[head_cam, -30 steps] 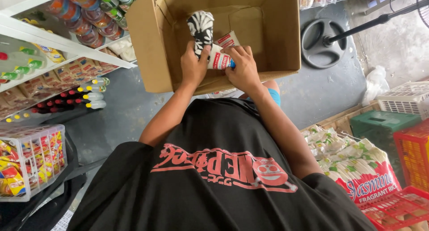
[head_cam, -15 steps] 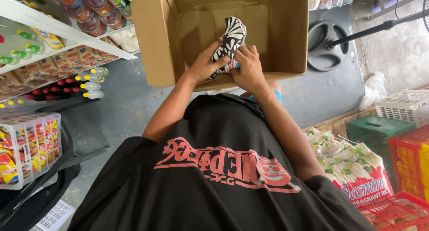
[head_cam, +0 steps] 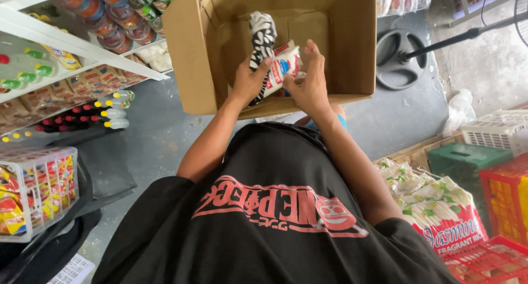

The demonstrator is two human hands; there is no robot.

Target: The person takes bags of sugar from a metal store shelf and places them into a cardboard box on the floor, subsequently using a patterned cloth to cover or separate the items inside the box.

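An open brown cardboard box (head_cam: 352, 47) sits on my lap. My left hand (head_cam: 248, 81) grips a black-and-white striped cloth (head_cam: 262, 34) together with a small white, red and blue packet (head_cam: 284, 64) inside the box. My right hand (head_cam: 309, 80) has its fingers spread, touching the packet's right side. The bottom of the box is mostly hidden by my hands.
White shelves (head_cam: 82, 45) at the left carry cans, bottles and snack packs. A clear bin of packets (head_cam: 36, 188) stands lower left. Rice sacks (head_cam: 440, 207), a green crate (head_cam: 462, 160), red baskets (head_cam: 506, 190) and a white basket (head_cam: 498, 131) crowd the right. A fan base (head_cam: 401, 58) stands behind the box.
The striped cloth and packet have shifted left and upright inside the box. My right hand has loosened, its fingers spreading off the packet.
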